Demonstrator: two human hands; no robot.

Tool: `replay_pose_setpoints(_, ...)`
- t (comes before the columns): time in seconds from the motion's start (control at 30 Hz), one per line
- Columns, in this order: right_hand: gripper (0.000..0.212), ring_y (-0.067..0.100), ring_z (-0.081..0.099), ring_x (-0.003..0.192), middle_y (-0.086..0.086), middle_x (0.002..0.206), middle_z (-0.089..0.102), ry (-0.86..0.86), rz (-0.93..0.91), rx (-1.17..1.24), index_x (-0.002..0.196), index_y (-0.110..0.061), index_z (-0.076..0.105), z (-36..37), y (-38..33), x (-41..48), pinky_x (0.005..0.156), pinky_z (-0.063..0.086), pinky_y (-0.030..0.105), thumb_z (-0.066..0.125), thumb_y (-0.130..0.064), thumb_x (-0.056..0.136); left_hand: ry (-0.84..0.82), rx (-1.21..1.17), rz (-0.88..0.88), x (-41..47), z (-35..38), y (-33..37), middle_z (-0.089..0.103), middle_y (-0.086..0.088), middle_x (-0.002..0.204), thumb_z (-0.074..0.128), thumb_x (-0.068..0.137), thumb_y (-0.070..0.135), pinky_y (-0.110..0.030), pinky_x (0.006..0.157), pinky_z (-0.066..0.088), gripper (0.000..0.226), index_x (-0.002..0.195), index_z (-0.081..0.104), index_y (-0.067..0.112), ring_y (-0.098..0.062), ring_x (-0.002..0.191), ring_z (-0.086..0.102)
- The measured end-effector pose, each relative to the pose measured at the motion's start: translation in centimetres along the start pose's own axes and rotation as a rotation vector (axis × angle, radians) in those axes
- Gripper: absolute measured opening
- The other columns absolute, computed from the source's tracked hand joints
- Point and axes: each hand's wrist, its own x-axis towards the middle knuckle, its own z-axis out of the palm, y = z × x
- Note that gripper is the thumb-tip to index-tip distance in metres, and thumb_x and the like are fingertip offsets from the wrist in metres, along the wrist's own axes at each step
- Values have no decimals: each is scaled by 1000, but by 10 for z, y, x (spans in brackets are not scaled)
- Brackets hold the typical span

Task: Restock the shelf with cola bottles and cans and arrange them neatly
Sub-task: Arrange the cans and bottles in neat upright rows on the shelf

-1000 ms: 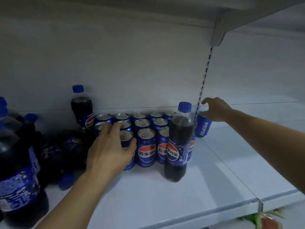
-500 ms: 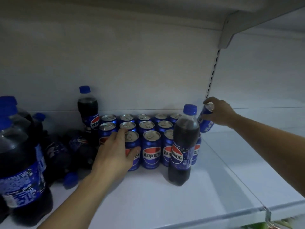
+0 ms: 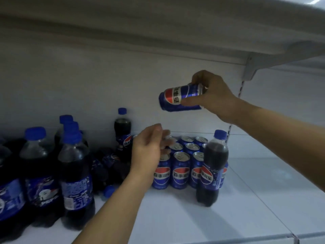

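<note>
My right hand (image 3: pixel 213 93) grips a blue cola can (image 3: pixel 179 98), held on its side in the air above the stocked cans. A block of several upright blue cans (image 3: pixel 181 166) stands at the back middle of the white shelf (image 3: pixel 175 217). My left hand (image 3: pixel 149 150) hovers over the block's left end with relaxed fingers and holds nothing. A small cola bottle (image 3: pixel 212 169) stands in front of the cans' right end. Another small bottle (image 3: pixel 123 132) stands at the back wall.
Several large cola bottles (image 3: pixel 75 175) crowd the left of the shelf, with some small bottles lying on their sides (image 3: pixel 107 166) behind them. The upper shelf (image 3: pixel 175 23) hangs close overhead with a bracket (image 3: pixel 253 67) at the right. A seam (image 3: pixel 260 199) divides the shelf boards.
My right hand has lifted the can from the shelf's right side up and leftward, tipping it sideways. My left hand has come off the front-left can and risen slightly.
</note>
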Motion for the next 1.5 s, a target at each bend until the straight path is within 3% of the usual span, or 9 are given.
replay_pose_setpoints(0.1,49,10,67,84,0,106,64,-136,-65,42,94,-19,54,43,-26,-13,65,59,22,91,-9,65,-101,-438,-198,2,2,19,72,-10,121,53,98,43,-42,94,56,46,131,59,13,-24,109,71)
replay_pose_setpoints(0.2,49,9,67,83,-4,103,65,-292,-95,-108,101,-15,56,76,-34,-19,67,57,19,91,-16,68,-109,-600,-193,8,-20,23,70,-12,124,52,101,41,-54,89,58,41,135,58,19,-30,111,70)
replay_pose_setpoints(0.37,68,14,68,102,-3,129,57,-465,23,-10,138,-36,41,87,-44,-1,86,60,35,81,-26,83,-159,-470,-79,22,-52,21,69,-7,127,50,103,31,-52,91,57,40,143,50,23,-27,113,69)
replay_pose_setpoints(0.53,64,6,60,112,-10,134,55,-684,-127,-219,142,-32,49,99,-56,27,83,58,21,79,-23,86,-122,-345,49,28,-69,7,67,-7,133,53,99,28,-42,98,54,48,145,49,18,-22,122,64)
replay_pose_setpoints(0.63,63,11,60,110,-7,128,55,-662,-100,-309,135,-30,50,110,-46,31,84,56,25,83,-28,81,64,-88,114,32,-75,-5,71,3,120,46,106,20,-34,95,55,29,131,60,26,-7,109,68)
replay_pose_setpoints(0.73,63,19,56,112,-3,132,53,-642,-116,-487,131,-31,49,124,-23,22,91,49,33,84,-36,79,111,556,158,27,-90,-17,66,12,104,46,98,3,-15,77,51,33,117,60,27,3,90,64)
replay_pose_setpoints(0.9,67,16,51,109,-1,138,52,-647,-84,-518,135,-31,50,143,-2,3,88,43,29,85,-38,78,-204,1527,-47,15,-113,-52,55,1,122,62,88,41,-53,106,35,31,111,57,23,-24,125,45)
replay_pose_setpoints(1.2,69,16,47,107,2,142,51,-654,-38,-536,137,-28,47,156,5,-6,86,38,29,83,-37,80,-56,1584,91,13,-120,-72,43,0,120,70,71,43,-48,112,28,28,92,66,25,-24,123,40)
replay_pose_setpoints(1.5,68,17,47,107,2,145,47,-659,58,-471,139,-29,45,161,11,-12,85,40,30,81,-35,82,-116,1661,114,13,-131,-84,36,0,143,70,76,53,-55,121,11,38,107,63,31,-25,139,28)
